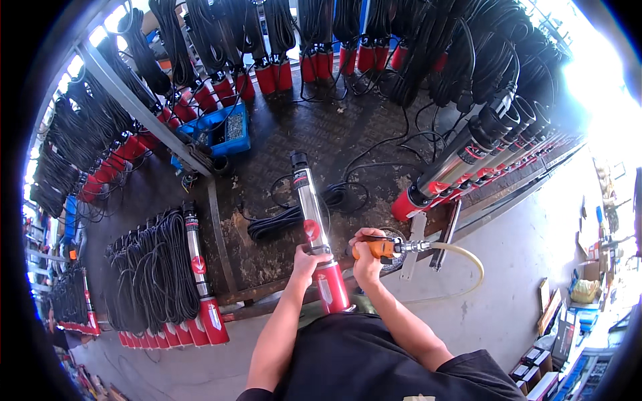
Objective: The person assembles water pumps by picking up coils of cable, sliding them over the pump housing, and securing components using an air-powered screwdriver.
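A slim submersible pump (309,207) with a silver body, black top and red lower end lies slanted over the bench's near edge, its red end close to my body. My left hand (308,262) is closed round it where silver meets red. Just to the right of the pump, my right hand (365,262) grips an orange air tool (382,250). A metal coupling joins the tool to a pale air hose (479,264) that loops down to the right. The tool's tip, by the pump, is hidden by my fingers. Beyond lies a bundled black cable (275,224).
Finished-looking red-and-silver pumps (461,160) stand in a row at the right edge. Others with coiled cables (157,274) line the left and back. A blue bin (234,127) of small metal parts sits near a grey post (134,103) on the dark bench (287,127).
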The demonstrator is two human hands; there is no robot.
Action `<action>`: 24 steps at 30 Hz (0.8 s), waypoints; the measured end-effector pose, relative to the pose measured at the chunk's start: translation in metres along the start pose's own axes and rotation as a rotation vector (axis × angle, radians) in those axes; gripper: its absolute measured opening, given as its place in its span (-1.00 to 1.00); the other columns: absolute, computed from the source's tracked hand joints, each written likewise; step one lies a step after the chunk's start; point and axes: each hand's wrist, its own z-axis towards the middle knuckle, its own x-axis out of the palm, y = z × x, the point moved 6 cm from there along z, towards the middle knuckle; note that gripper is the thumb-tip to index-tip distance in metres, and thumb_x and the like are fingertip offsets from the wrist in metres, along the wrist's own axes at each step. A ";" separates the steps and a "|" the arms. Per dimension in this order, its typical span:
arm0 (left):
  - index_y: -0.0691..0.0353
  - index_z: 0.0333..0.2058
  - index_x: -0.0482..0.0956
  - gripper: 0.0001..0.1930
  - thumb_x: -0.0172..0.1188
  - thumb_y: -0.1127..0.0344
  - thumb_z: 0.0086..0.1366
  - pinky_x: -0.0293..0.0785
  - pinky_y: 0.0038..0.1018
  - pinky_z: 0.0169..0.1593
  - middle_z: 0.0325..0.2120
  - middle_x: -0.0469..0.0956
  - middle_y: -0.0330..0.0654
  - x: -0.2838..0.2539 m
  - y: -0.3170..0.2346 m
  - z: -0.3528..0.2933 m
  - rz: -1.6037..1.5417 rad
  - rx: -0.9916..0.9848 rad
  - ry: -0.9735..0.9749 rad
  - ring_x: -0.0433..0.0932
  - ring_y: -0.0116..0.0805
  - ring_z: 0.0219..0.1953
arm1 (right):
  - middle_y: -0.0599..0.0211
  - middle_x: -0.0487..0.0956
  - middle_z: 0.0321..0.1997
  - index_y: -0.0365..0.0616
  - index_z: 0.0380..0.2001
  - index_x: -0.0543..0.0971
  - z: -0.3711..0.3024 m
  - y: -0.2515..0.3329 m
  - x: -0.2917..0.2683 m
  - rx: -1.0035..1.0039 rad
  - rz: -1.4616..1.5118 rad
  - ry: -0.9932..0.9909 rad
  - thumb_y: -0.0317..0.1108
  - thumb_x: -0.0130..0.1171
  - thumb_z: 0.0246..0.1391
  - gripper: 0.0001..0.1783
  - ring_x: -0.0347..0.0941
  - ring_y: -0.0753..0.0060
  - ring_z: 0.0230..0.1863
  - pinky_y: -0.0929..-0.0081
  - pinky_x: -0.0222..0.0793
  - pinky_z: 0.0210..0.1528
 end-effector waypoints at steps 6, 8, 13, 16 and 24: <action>0.38 0.08 0.24 -0.17 0.53 0.52 -0.19 0.62 -0.26 -0.09 -0.17 0.55 0.01 0.002 -0.004 -0.005 0.011 0.001 -0.014 0.63 -0.21 -0.21 | 0.28 0.47 -0.25 -0.12 -0.21 0.34 0.001 -0.011 0.005 -0.010 -0.029 0.059 -0.71 -0.01 0.01 -0.70 0.45 0.43 -0.30 0.48 0.43 -0.17; 0.38 0.07 0.25 -0.17 0.53 0.52 -0.20 0.62 -0.26 -0.10 -0.17 0.55 0.01 0.001 -0.005 -0.007 0.013 0.000 -0.017 0.63 -0.21 -0.21 | 0.28 0.46 -0.25 -0.11 -0.22 0.33 0.003 -0.014 0.006 -0.015 -0.038 0.070 -0.70 -0.01 0.01 -0.71 0.43 0.44 -0.32 0.48 0.43 -0.17; 0.39 0.06 0.25 -0.19 0.53 0.52 -0.19 0.62 -0.26 -0.10 -0.17 0.55 0.02 0.003 -0.011 -0.012 0.005 0.005 -0.007 0.64 -0.20 -0.21 | 0.27 0.45 -0.26 -0.11 -0.22 0.33 0.004 -0.020 0.007 -0.017 -0.039 0.070 -0.71 0.00 0.01 -0.70 0.43 0.44 -0.32 0.47 0.43 -0.17; 0.39 0.06 0.25 -0.19 0.52 0.53 -0.18 0.63 -0.26 -0.11 -0.17 0.55 0.02 0.003 -0.009 -0.010 -0.001 -0.004 0.000 0.64 -0.20 -0.21 | 0.27 0.46 -0.26 -0.11 -0.22 0.33 0.006 -0.022 0.007 -0.033 -0.031 0.054 -0.71 0.00 0.01 -0.70 0.44 0.43 -0.33 0.46 0.43 -0.17; 0.40 0.07 0.23 -0.18 0.53 0.53 -0.18 0.64 -0.26 -0.13 -0.18 0.56 0.03 0.001 -0.007 -0.009 0.001 -0.001 -0.009 0.65 -0.20 -0.22 | 0.27 0.46 -0.28 -0.11 -0.21 0.34 0.006 -0.019 0.007 -0.050 -0.024 0.037 -0.70 0.02 0.00 -0.70 0.44 0.43 -0.33 0.44 0.45 -0.16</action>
